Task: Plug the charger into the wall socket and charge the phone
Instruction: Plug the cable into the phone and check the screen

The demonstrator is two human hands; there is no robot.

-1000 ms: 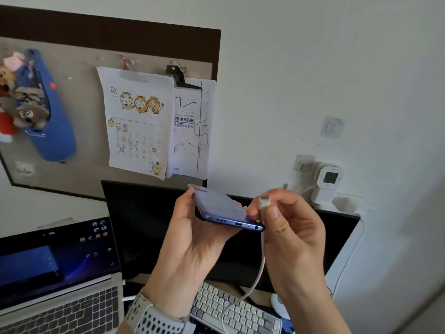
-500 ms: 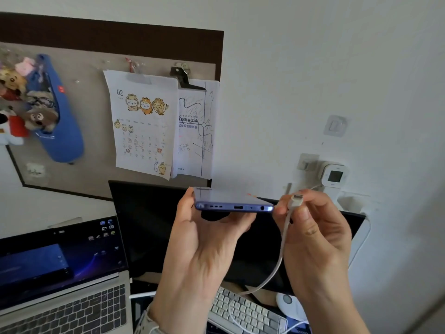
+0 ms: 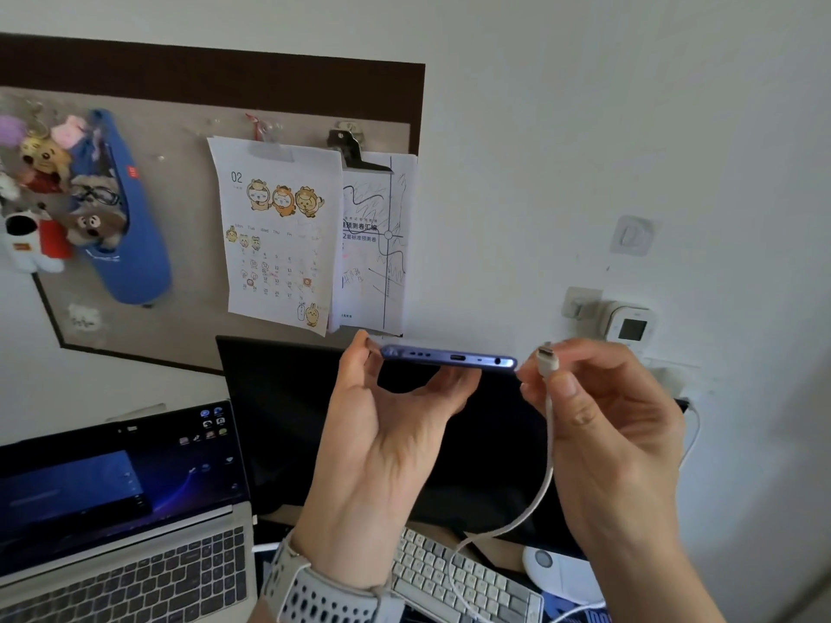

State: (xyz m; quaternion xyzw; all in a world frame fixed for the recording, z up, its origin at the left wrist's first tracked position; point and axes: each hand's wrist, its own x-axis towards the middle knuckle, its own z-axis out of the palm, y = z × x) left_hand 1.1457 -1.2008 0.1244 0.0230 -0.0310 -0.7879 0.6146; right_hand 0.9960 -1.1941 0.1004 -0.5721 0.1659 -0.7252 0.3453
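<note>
My left hand (image 3: 386, 447) holds the phone (image 3: 449, 355) flat, port edge facing me, right grip (image 3: 598, 424) pinching the cable plug (image 3: 547, 358) just beside it — I should turn the tip level, centre on the port (image 3: 457, 357), press straight.

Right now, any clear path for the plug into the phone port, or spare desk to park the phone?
Open gap between the cable plug in the right hand and the phone edge held by the left hand; nothing blocks the port. Below is crowded: laptop, keyboard, monitor. Only a thin desk strip shows between laptop and monitor.
</note>
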